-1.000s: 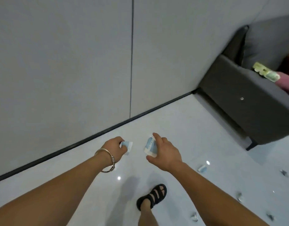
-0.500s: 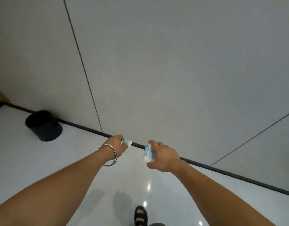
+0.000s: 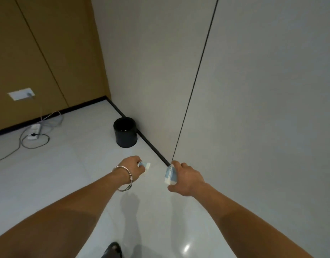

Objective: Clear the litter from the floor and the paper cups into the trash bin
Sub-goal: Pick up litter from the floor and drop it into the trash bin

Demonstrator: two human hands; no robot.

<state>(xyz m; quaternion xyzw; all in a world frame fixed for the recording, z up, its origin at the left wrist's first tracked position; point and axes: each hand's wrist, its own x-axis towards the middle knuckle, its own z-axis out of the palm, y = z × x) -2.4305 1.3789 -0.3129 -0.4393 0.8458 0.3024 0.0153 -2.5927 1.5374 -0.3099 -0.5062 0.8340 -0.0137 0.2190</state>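
Black trash bin (image 3: 125, 132) has swung in ahead (dumping comes next, I'd say), left hand (image 3: 131, 167) and right hand (image 3: 186, 178) each gripping a paper cup (image 3: 170, 175).

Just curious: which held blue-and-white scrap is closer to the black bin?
The small scrap in the left hand, wearing the bangle; the right hand's larger scrap is farther from the bin.

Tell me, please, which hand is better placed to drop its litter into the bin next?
Left, likely. The left hand, holding blue-white litter, is nearly in line with the black bin; the right hand, gripping its own piece, sits farther right.
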